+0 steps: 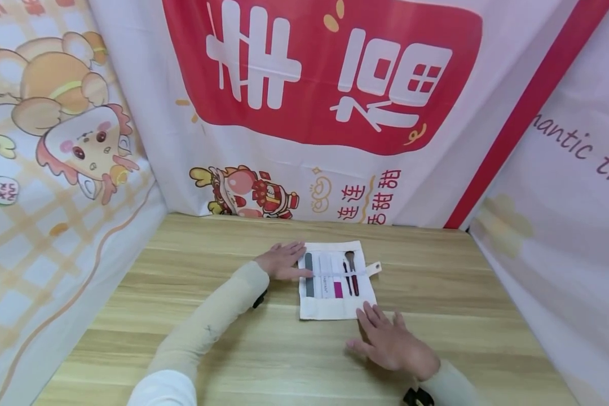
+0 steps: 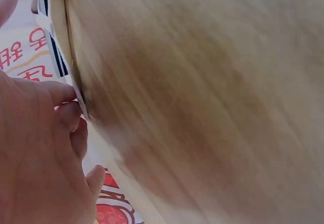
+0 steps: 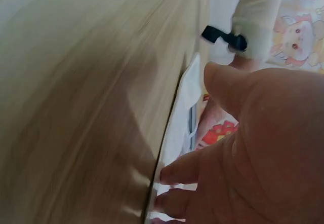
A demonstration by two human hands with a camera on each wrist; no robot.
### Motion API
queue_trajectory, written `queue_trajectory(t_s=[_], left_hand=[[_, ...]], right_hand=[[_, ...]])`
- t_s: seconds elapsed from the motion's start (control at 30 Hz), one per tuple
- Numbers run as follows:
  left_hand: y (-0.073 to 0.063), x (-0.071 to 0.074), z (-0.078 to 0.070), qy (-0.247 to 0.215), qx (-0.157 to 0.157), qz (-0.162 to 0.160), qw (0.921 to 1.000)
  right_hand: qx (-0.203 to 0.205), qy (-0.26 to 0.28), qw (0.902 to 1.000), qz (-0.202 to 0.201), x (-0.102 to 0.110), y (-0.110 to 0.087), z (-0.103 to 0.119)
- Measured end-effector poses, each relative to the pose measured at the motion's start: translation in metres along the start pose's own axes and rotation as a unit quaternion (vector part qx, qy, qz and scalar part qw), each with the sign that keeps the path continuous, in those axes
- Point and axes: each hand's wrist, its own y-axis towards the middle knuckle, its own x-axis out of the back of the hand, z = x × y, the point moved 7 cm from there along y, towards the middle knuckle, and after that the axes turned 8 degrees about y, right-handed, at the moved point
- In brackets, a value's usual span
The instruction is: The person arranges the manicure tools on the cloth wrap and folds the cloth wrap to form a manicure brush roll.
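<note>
A white fabric roll-up case (image 1: 330, 309) lies unfolded on the wooden table, its snap tab (image 1: 374, 268) sticking out to the right. An elastic band crosses its contents: a grey flat strip like a nail file (image 1: 309, 282), a white-and-magenta piece (image 1: 338, 290), a thin dark-handled brush (image 1: 347, 276) and a fuller makeup brush (image 1: 351, 259). With fingers stretched out, my left hand (image 1: 282, 261) rests on the case's left edge; the left wrist view shows fingertips along that edge (image 2: 76, 89). My right hand (image 1: 388, 341) touches the lower right corner with extended fingertips (image 3: 174, 176).
The light wood table (image 1: 223, 361) surrounds the case. Printed cloths hang on three sides: a red and white one (image 1: 314, 141) at the back, a cartoon one (image 1: 71, 141) on the left, a white one (image 1: 563, 214) on the right. Each wrist wears a black strap.
</note>
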Motion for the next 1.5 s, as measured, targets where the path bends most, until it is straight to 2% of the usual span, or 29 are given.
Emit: queue_trajectory(t_s=[0.07, 0.27, 0.4, 0.6, 0.8, 0.97, 1.1, 1.23, 1.37, 1.5], left_hand=[[-0.010, 0.004, -0.001, 0.006, 0.000, -0.003, 1.0000], [-0.030, 0.003, 0.001, 0.064, 0.006, -0.005, 0.9979], [-0.045, 0.000, 0.001, 0.068, -0.003, -0.013, 0.9976], [-0.080, -0.005, -0.008, 0.087, -0.025, -0.026, 0.9956], [-0.113, -0.014, -0.026, 0.114, -0.029, -0.023, 0.9928], [-0.133, -0.020, -0.053, 0.155, -0.055, -0.062, 0.9844], [-0.141, -0.025, -0.070, 0.175, -0.072, -0.087, 0.9782], [-0.141, -0.027, -0.077, 0.194, -0.077, -0.107, 0.9722], [-0.138, -0.021, -0.073, 0.187, -0.089, -0.151, 0.9666], [-0.134, -0.014, -0.061, 0.131, -0.089, -0.174, 0.9720]], right_hand=[[-0.001, -0.011, 0.9999, -0.002, 0.003, 0.006, -0.005], [-0.012, -0.020, 0.9997, -0.011, 0.017, 0.026, -0.025], [-0.009, -0.038, 0.9988, -0.031, 0.027, 0.038, -0.037], [0.004, -0.046, 0.9973, -0.058, 0.039, 0.061, -0.049], [0.026, -0.060, 0.9958, -0.064, 0.051, 0.088, -0.061], [0.038, -0.065, 0.9948, -0.069, 0.058, 0.108, -0.066], [0.053, -0.055, 0.9940, -0.078, 0.063, 0.121, -0.065], [0.067, -0.056, 0.9928, -0.081, 0.068, 0.125, -0.061], [0.078, -0.052, 0.9927, -0.077, 0.074, 0.117, -0.054], [0.087, -0.044, 0.9920, -0.080, 0.082, 0.097, -0.044]])
